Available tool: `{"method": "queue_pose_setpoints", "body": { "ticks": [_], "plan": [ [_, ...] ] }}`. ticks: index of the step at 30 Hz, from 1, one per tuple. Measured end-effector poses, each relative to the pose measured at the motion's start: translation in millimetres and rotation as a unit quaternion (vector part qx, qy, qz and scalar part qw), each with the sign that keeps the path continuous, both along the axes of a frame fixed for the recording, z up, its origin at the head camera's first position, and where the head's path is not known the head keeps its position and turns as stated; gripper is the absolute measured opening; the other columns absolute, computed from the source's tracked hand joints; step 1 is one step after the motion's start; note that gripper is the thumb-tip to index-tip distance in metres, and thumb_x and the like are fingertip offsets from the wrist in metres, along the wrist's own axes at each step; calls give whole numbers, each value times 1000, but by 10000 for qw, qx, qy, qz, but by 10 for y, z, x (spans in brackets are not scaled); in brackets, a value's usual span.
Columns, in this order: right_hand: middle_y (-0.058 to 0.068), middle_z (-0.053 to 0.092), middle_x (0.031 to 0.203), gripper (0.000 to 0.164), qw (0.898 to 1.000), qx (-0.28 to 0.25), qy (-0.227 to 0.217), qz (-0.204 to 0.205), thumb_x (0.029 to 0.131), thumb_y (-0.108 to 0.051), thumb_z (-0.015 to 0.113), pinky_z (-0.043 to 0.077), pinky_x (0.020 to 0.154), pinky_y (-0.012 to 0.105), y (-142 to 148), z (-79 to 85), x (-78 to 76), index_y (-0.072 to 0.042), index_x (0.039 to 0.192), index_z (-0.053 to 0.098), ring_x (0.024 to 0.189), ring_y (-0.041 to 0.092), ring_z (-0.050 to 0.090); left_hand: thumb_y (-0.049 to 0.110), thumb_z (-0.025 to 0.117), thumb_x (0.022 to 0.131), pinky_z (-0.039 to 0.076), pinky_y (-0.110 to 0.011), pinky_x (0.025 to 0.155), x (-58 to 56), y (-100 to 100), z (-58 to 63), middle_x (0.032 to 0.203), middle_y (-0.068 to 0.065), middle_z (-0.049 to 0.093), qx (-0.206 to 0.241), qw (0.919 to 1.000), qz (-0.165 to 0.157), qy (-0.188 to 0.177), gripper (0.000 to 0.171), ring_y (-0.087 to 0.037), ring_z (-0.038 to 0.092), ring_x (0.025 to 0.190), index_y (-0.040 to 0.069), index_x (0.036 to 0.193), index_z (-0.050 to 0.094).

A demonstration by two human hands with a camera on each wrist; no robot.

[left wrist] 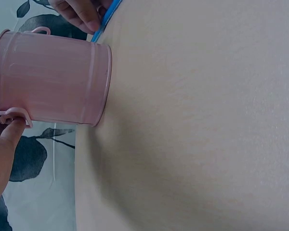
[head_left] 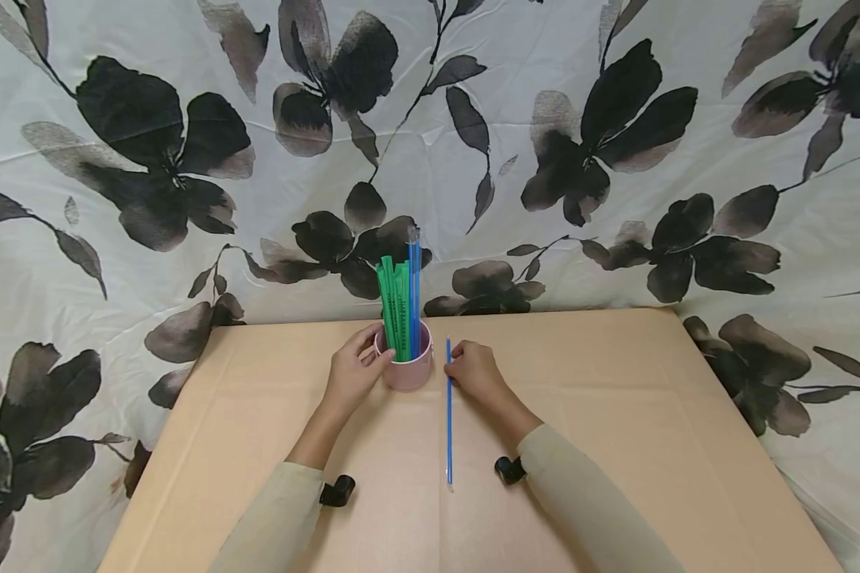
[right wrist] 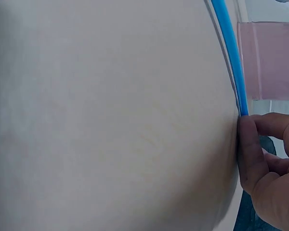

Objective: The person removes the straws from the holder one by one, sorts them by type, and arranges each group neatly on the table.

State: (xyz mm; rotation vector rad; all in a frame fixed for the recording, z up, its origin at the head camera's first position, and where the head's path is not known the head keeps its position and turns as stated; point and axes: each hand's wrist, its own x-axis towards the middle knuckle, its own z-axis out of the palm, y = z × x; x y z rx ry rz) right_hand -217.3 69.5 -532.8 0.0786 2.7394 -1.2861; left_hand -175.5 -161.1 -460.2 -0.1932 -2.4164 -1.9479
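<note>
Head view: L hand (head_left: 351,372) grips pink cup (head_left: 410,376); R hand (head_left: 476,369) pinches blue stick (head_left: 449,430) nr far end, btwn hands; off-centre pinch cld let stick swivel, L-side tug cld tip cup

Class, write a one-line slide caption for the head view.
Left hand grips a pink pail of green pencils and blue pencils; right hand pinches a single blue pencil beside it.

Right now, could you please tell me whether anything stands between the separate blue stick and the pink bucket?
Nothing visible does: only bare tabletop shows between the blue stick, pinched by the right hand, and the pink bucket. The left hand holds the bucket's opposite side; green sticks inside partly fill its opening.
</note>
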Motion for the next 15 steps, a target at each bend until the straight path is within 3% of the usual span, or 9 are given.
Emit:
{"method": "queue_pose_setpoints", "body": {
  "ticks": [7, 15],
  "plan": [
    [3, 69, 78, 24, 9992, -25, 318, 233, 88, -13, 78, 56, 65, 24, 99, 6, -83, 0, 106, 70, 68, 13, 62, 2, 72, 95, 46, -51, 117, -33, 33, -23, 150, -28, 52, 57, 10000, 46, 41, 57, -45, 50, 140, -8, 147, 50],
    [6, 71, 86, 21, 9950, -631, 623, 454, 90, -12, 78, 56, 64, 22, 195, 227, -230, -2, 106, 71, 74, 17, 65, 3, 72, 95, 45, -52, 117, -78, 73, -44, 151, -27, 51, 81, 9999, 130, 31, 57, -43, 50, 141, -6, 147, 50]
  ]
}}
